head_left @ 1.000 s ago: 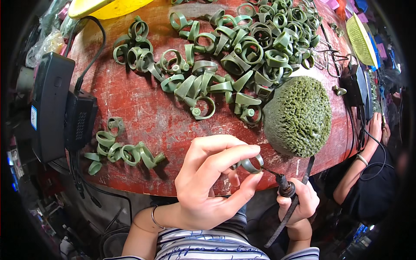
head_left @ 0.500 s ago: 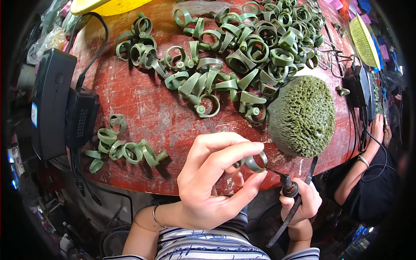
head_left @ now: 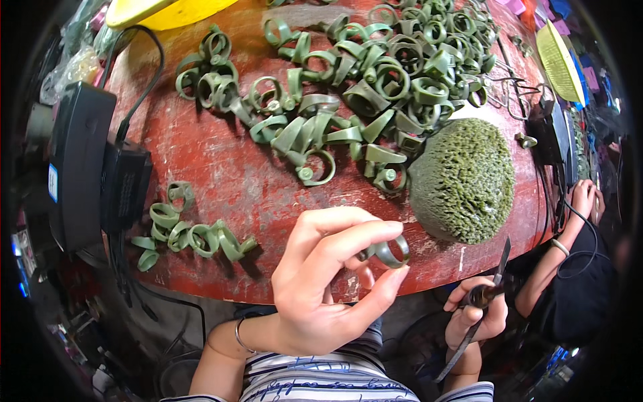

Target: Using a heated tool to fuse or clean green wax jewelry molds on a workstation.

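My left hand (head_left: 325,285) pinches a dark green wax ring (head_left: 386,255) between thumb and fingertips, just above the table's front edge. To the right, my right hand (head_left: 487,320) grips a black pen-like tool (head_left: 494,293) with a copper-coloured collar, its fine tip not clear. The same hand also holds a slim knife, its dark blade (head_left: 504,256) pointing up and its textured grey handle (head_left: 459,353) slanting below the hand. Beyond my hands stands a rough, porous green lump (head_left: 462,181). A large heap of green wax rings (head_left: 395,77) covers the far table.
A smaller group of rings (head_left: 202,239) lies at left on the worn red table (head_left: 228,157). Black power boxes (head_left: 84,164) with cables stand at the left edge. A yellow basin (head_left: 181,12) is at the back. Another person's arm (head_left: 556,258) is at right.
My right hand has moved right and down, taking the pen-like tool's tip away from the ring and turning the tool. The knife blade now points up higher. My left hand stays nearly still.
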